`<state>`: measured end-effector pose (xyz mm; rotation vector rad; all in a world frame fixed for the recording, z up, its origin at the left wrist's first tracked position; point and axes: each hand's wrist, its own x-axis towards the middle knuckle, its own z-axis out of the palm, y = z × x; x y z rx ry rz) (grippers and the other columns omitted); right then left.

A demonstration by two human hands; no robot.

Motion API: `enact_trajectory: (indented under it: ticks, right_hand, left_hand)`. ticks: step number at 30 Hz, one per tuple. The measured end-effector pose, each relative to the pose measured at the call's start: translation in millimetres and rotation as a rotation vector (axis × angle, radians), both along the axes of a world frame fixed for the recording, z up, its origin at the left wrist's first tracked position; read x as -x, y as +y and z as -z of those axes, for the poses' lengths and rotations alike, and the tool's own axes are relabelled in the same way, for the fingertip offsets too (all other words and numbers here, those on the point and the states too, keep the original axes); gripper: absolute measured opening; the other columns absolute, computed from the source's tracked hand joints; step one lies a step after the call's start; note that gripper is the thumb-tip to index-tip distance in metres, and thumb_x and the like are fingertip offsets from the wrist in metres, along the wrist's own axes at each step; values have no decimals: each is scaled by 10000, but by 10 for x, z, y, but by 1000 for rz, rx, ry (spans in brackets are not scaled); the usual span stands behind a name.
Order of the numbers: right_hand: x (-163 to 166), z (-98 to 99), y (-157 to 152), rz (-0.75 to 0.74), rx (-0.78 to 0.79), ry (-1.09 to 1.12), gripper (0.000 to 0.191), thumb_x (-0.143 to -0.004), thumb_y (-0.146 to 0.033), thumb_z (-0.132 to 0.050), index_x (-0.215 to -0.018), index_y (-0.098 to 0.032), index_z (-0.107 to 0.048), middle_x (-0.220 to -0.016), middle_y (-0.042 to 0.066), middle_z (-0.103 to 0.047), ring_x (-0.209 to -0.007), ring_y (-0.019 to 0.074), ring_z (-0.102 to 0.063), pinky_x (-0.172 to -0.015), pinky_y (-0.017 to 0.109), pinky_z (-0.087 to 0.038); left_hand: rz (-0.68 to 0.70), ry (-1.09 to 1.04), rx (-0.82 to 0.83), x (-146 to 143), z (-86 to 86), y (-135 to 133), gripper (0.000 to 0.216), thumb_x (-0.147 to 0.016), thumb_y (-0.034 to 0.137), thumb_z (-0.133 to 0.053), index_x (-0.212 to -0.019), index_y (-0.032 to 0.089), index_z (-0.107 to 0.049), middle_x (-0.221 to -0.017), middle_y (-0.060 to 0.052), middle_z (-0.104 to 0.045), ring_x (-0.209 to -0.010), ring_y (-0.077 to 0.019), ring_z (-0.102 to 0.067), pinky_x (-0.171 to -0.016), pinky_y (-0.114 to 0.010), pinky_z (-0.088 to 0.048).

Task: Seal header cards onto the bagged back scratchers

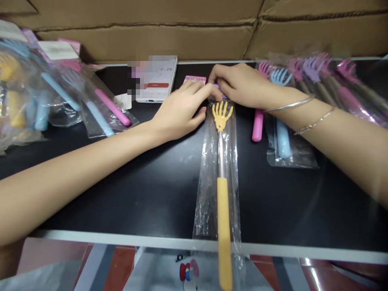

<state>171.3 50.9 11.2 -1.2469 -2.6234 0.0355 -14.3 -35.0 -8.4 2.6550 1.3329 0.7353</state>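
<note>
A yellow back scratcher (222, 190) with a hand-shaped head lies inside a clear plastic bag (206, 178) on the black table, its handle hanging over the near edge. My left hand (182, 111) and my right hand (239, 85) meet at the far end of the bag, fingers pinched together on the bag's top. A pink card (194, 79) lies just behind my left fingers. My right wrist wears two thin bangles.
Bagged scratchers in pink, blue and purple (318, 81) lie at the right, with a pink one (258, 125) and a blue one (282, 137) close by. More bagged scratchers (60, 97) pile up at the left. A phone (156, 79) lies at the back. Cardboard boxes (182, 28) stand behind.
</note>
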Motion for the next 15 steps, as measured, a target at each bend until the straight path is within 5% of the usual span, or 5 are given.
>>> enact_trajectory:
  ticks: [15]
  right_hand:
    - [-13,-50,-64,-6,41,-27,421,-932,-214,-356,-1244,-178,-636,-1116,112,-708,-971,245,-640,-802,328,-431]
  left_hand:
    - [-1,36,-66,-11,4,-19,387,-882,124,-438,-1223,217,-597,-1162,-80,-636,-1189,-286,-549,-1083,-494,-456]
